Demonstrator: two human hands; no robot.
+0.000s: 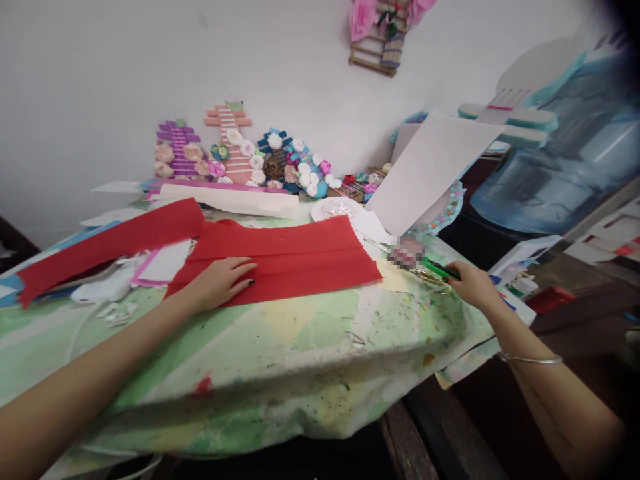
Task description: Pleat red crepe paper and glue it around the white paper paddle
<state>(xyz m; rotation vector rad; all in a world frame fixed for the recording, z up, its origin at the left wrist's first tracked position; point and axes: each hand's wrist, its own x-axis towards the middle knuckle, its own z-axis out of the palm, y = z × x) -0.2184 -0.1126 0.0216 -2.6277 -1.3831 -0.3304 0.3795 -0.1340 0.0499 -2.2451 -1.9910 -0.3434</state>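
A wide sheet of red crepe paper (300,257) lies folded on the table. My left hand (220,280) rests flat on its near edge, fingers stretched out. A second red strip (110,243) runs off to the left. At the table's right edge my right hand (470,283) is closed around the green handles of a pair of scissors (440,272), which lie beside the red sheet's right end. A thin bangle circles my right forearm.
The table wears a stained green and yellow cloth (300,333). Paper-flower and stick crafts (240,157) stand along the back wall. A white paper roll (235,199), a white sheet (430,170), a small plate (335,210) and a blue water jug (565,160) are nearby.
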